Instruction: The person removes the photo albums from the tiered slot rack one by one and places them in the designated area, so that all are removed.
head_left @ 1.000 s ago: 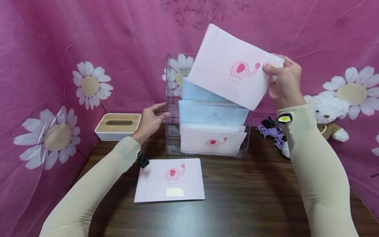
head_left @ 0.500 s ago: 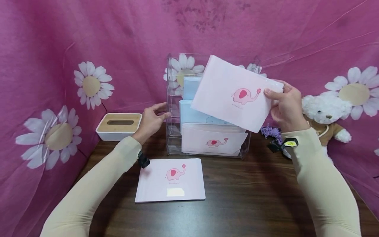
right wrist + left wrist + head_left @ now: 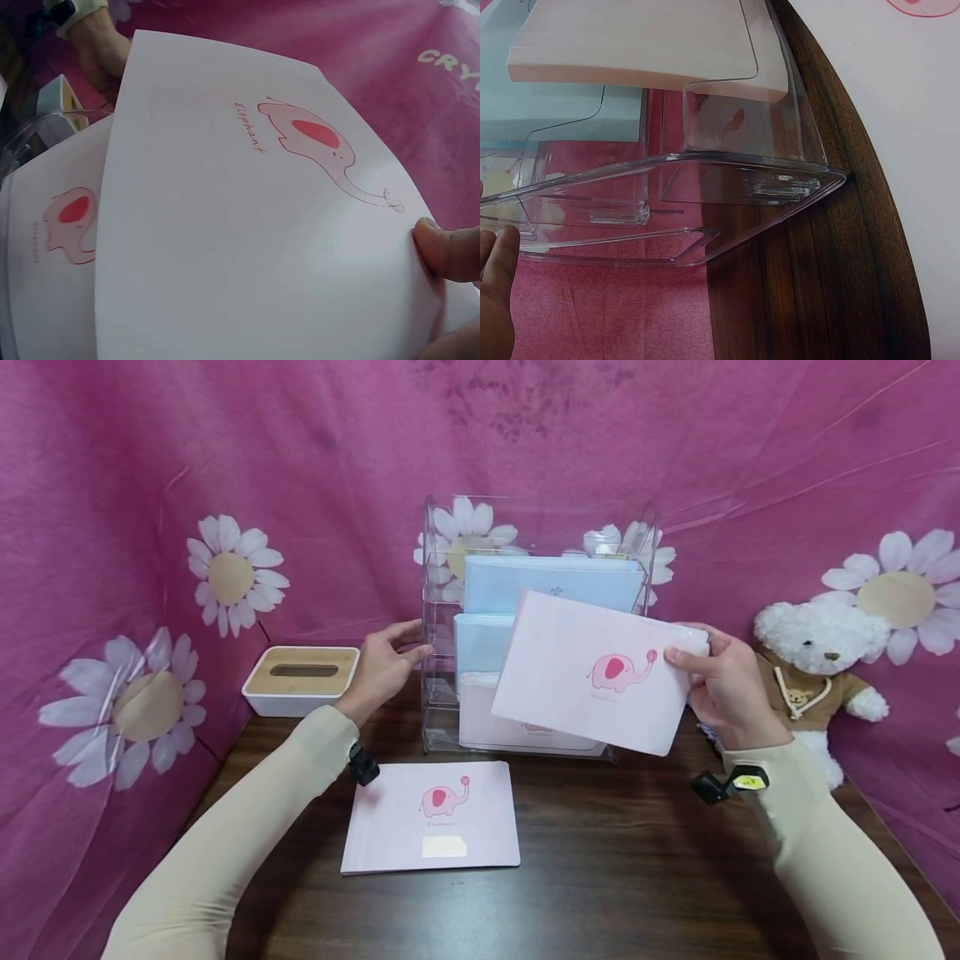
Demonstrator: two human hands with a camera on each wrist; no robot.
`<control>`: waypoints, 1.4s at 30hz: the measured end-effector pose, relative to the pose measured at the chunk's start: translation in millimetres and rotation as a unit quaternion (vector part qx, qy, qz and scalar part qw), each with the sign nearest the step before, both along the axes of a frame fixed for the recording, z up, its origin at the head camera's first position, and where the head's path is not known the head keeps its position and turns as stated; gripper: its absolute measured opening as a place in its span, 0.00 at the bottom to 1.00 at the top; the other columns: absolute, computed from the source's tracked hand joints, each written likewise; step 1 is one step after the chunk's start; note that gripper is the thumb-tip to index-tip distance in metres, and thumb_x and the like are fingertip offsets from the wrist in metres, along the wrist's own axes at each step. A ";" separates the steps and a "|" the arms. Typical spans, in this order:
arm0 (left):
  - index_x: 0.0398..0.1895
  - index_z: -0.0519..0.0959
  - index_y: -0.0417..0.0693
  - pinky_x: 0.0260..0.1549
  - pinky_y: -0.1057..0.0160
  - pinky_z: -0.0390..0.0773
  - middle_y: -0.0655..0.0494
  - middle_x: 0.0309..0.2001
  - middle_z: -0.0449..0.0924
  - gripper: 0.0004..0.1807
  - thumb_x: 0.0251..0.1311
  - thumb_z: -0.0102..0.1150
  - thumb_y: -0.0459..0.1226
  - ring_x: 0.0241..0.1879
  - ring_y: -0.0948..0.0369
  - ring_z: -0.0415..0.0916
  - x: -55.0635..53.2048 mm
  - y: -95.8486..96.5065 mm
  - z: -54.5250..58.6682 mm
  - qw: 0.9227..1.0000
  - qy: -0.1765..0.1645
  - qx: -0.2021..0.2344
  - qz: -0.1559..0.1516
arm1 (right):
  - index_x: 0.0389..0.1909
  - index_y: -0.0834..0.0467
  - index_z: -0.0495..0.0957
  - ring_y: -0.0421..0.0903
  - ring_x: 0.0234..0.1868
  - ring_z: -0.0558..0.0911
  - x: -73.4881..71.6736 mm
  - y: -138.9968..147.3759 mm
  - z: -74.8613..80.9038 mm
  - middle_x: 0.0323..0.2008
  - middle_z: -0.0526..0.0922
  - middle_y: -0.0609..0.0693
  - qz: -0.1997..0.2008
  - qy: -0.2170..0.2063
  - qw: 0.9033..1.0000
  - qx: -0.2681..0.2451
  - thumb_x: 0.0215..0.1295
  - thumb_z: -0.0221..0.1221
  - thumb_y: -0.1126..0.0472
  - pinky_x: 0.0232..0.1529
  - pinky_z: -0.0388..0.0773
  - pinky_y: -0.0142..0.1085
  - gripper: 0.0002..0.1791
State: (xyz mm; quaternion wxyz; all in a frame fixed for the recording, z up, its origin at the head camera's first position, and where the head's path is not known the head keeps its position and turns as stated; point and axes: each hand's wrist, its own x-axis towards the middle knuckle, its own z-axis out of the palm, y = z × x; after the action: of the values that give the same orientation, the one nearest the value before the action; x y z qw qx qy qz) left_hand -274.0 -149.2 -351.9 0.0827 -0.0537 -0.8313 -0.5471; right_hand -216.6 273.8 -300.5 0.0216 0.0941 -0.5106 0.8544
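In the head view, the right hand (image 3: 727, 685) pinched the corner of a pink elephant folder (image 3: 555, 668), which hung tilted to that hand's left, in front of the clear rack (image 3: 441, 720). The left hand (image 3: 381, 667), its thumb apart from its fingers, rested loosely at the rack's side. Between the 2 hands, the rack held a rear blue folder (image 3: 498, 587), a nearer blue folder (image 3: 480, 647) and a front pink folder (image 3: 475, 718). Below the left hand, 1 more pink folder lay flat (image 3: 390, 831); a tissue box (image 3: 296, 703) stood to its left. A white teddy bear (image 3: 825, 639) sat beyond the right hand.

In the left wrist view, the left hand's fingertips showed beside the rack's clear edge; firm contact could not be told.

In the right wrist view, the right thumb pressed the held folder's face, just beside the elephant's trunk.
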 end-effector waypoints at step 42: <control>0.68 0.76 0.49 0.55 0.57 0.85 0.47 0.60 0.83 0.28 0.65 0.67 0.38 0.59 0.54 0.82 0.8 1.8 0.5 1.000 0.003 0.004 0.004 | 0.47 0.48 0.83 0.45 0.38 0.91 35.8 46.1 -102.0 0.38 0.91 0.47 0.159 -0.150 0.954 0.204 0.73 0.52 0.73 0.38 0.90 0.43 0.18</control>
State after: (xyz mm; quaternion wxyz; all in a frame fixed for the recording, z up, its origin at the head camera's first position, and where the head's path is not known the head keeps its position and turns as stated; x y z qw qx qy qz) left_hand -273.2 -147.4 -351.4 0.0876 -0.0513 -0.8290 -0.5500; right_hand -180.7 319.9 -402.5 -0.2109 0.0474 -0.6501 0.7285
